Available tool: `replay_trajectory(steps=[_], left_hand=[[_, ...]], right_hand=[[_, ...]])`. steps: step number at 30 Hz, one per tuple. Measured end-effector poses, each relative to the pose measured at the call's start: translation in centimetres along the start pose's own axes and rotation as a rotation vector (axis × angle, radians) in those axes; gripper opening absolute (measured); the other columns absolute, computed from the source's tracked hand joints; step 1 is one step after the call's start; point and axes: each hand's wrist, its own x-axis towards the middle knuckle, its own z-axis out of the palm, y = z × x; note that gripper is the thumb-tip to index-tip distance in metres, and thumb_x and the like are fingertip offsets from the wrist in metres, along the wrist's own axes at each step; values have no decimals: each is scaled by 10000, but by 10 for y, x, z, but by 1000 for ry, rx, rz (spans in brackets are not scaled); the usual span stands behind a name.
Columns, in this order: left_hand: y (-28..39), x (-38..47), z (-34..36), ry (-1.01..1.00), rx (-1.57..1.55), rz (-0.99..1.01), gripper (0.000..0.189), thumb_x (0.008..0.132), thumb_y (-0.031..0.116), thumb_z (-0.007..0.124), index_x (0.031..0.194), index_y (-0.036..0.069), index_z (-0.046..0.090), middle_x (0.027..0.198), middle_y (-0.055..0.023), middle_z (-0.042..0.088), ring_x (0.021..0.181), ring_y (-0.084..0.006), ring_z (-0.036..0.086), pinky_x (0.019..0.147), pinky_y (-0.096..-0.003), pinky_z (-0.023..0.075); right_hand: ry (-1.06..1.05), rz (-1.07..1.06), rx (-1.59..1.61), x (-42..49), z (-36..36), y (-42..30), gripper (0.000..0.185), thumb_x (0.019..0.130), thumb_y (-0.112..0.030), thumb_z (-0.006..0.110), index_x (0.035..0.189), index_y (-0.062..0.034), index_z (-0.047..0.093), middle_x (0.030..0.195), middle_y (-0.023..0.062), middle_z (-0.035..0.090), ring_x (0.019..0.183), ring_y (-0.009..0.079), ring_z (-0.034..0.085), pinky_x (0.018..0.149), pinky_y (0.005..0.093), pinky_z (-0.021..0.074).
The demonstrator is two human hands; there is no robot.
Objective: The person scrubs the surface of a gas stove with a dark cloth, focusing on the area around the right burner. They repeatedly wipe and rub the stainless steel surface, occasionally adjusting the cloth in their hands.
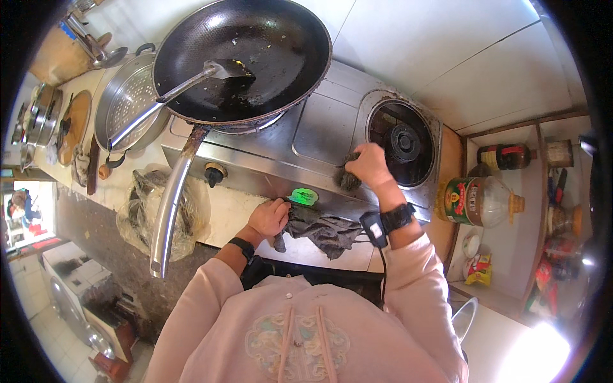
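My right hand grips a dark scouring pad, which looks like steel wool. It presses this on the front part of the stainless steel gas stove, just left of the open burner. Curled at the stove's front face, my left hand has hold of the left end of a dark grey cloth. The cloth lies bunched on the white counter edge along the stove front. A black wok covers the left burner, its steel handle pointing towards me. Inside it rests a metal spatula.
Left of the wok are a steamer pot, a glass lid and a crumpled plastic bag. A control knob juts from the stove front. At right, an oil bottle stands by a shelf with bottles and packets.
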Motion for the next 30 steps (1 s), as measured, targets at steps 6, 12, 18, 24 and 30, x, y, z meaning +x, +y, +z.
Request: replay_trajectory(steps=[6,12,18,24,30], left_hand=[[1,1,-1,18,-7,10,201,745,113,580,928,36,547,774,-105,528,666,-292,569,575,-386,476],[-2,-2,2,-18,-10,2,209,754,119,576,944,35,550,793,-107,522,683,-293,565,602,-379,480],[0,-2,0,-14,4,-8,206,767,145,569,952,56,557,821,-100,533,697,-279,572,626,-371,485],[0,-2,-1,-27,-9,-25,180,770,135,565,929,51,554,821,-101,538,693,-282,571,623,-376,484],[2,3,-7,-14,-101,-28,172,782,118,568,938,48,554,834,-106,546,711,-289,575,629,-387,479]], right_hand=[[274,123,-53,6,-3,1,416,524,-269,733,823,14,673,808,219,641,806,344,626,775,346,505],[186,97,105,-13,10,-6,334,526,-237,713,773,-15,681,850,215,649,857,339,626,806,365,497],[158,175,54,-18,10,-17,293,558,-237,688,713,11,665,754,224,639,743,372,635,711,365,528],[247,163,9,-20,21,-20,337,560,-210,684,807,18,669,794,227,637,769,368,625,741,369,514],[416,103,297,-37,18,-1,236,665,-116,683,863,8,650,798,201,650,760,328,645,695,360,503]])
